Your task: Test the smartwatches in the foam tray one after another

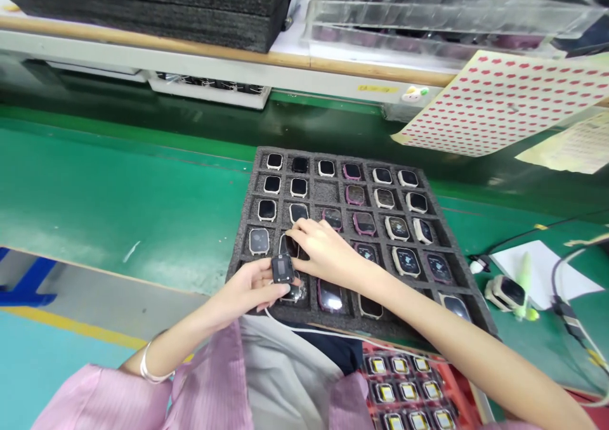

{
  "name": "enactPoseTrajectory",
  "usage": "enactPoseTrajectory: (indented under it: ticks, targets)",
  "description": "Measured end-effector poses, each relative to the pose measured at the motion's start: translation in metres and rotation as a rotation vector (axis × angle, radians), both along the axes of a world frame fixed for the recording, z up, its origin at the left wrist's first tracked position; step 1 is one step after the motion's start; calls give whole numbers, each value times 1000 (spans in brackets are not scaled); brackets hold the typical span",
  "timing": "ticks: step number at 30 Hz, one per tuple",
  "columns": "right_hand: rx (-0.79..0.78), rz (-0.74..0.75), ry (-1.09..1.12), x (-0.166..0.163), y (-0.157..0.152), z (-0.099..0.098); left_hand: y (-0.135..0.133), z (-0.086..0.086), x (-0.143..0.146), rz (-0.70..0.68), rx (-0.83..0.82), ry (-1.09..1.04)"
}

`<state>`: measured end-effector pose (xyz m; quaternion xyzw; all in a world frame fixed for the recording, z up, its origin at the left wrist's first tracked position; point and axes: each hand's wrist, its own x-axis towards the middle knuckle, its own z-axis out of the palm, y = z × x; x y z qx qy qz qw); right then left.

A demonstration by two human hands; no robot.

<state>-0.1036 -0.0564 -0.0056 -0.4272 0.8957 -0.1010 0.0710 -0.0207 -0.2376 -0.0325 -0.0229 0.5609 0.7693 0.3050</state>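
My left hand (257, 284) is closed around a small black square device (282, 269) with a little grey display, held over the front left of a foam tray (326, 193). A white cable (323, 333) leads from beside this hand along the tray's front edge. Just behind the device, my right hand (326, 249) reaches across the tray. Its bent fingers grip a smartwatch case (288, 246) at its slot; the hand partly hides it. Strapless watches with pale, dark or purple frames fill most compartments, and several have lit screens.
A red tray (459, 385) of small parts sits by my lap. On the right lie a pale watch (505, 292), white paper (542, 271) and cables (566, 316). A shelf (295, 65) overhangs the green bench (118, 195), with a heart-dotted sheet (504, 106) hanging from it.
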Motion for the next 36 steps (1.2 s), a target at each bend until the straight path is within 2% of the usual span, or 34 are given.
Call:
enactPoseTrajectory:
  ticks: [2, 4, 8, 10, 12, 14, 18, 22, 29, 36]
  targets:
    - [53, 10, 22, -5, -6, -2, 2, -2, 0, 21, 14, -1]
    - [25, 7, 17, -9, -3, -3, 2, -3, 0, 31, 36, 2]
    - [-254, -87, -70, -8, 13, 5, 1, -2, -1, 30, 71, -25]
    - [-376, -83, -105, 1, 16, 11, 0, 0, -2, 31, 90, -47]
    - [-377, -1, -140, 12, 16, 16, 1, 1, -2, 34, 119, -48]
    - [-304, 85, -156, 22, 13, 18, 2, 1, -2, 26, 126, -24]
    - [-238, 132, -107, 29, 8, 11, 5, 0, 1, 48, 22, 73]
    - [-320, 121, -157, 29, 7, 0, 6, 0, 6, 97, -63, 118]
    - [-525, 127, -178, 37, 3, -13, 6, 2, 15, 130, -68, 113]
    - [-568, 114, -273, 39, 5, -14, 7, 2, 16, 114, -60, 116]
